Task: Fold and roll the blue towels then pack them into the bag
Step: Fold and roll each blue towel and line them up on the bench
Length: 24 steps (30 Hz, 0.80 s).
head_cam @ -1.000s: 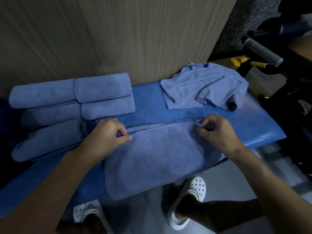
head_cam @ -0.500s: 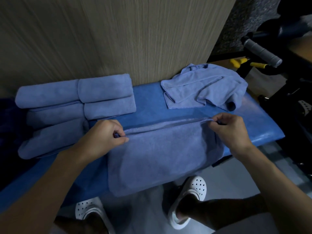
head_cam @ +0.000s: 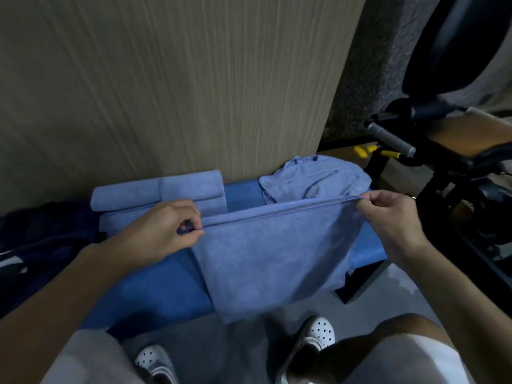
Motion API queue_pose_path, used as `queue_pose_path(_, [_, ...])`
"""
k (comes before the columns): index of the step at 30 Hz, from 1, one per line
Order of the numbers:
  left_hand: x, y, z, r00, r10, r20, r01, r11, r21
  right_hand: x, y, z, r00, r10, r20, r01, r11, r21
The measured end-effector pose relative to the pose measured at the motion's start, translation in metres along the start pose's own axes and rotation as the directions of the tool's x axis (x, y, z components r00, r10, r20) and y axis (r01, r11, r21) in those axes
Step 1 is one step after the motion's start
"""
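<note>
Where the blue bench (head_cam: pixel 155 286) meets wood-grain wall (head_cam: pixel 166 92), rolled towels (head_cam: pixel 158 194) lie.

Most likely a gym or fitness room. Shown by the black exercise machine (head_cam: pixel 476 159) at right, with a grey foam-covered handle (head_cam: pixel 390 139), yellow fittings (head_cam: pixel 389 154) and a tan padded seat (head_cam: pixel 471 131). Backed up by the blue padded table (head_cam: pixel 155 286), speckled dark wall (head_cam: pixel 368 79), wood-grain wall panel (head_cam: pixel 166 92), grey floor (head_cam: pixel 388 295) and stacked rolled blue towels (head_cam: pixel 158 194).
</note>
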<state>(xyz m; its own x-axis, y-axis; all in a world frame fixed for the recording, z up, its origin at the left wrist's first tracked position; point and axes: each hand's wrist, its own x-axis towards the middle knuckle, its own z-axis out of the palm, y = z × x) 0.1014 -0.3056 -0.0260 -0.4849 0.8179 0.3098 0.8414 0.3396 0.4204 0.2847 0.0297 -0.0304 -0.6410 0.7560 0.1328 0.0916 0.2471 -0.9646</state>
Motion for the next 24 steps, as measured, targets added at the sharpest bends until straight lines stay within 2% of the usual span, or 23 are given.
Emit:
queue_pose_path(3, [0.000, 0.026, -0.026, 0.989, 0.063, -0.136, -0.059, 0.998, 0.033, -0.008, -0.025, -0.016, 0.999, -0.046, 0.002, 0.045, 0.998, 0.044])
queue_pose_path(7, [0.000, 0.048, -0.055, 0.972, 0.121, -0.200, -0.119, 0.993, 0.021, -0.021, -0.057, -0.033, 0.997, -0.080, 0.013, 0.078, 0.987, 0.140])
queue_pose_path(18, [0.003, 0.084, -0.107, 0.928, 0.070, -0.365, -0.045, 0.996, 0.077, -0.036, -0.099, -0.053, 0.996, -0.070, 0.047, 0.057, 0.970, 0.236])
queue_pose_path(24, [0.004, 0.096, -0.122, 0.887, 0.023, -0.461, -0.036, 0.999, -0.020, -0.039, -0.104, -0.054, 0.996, -0.069, 0.064, 0.052, 0.970, 0.237])
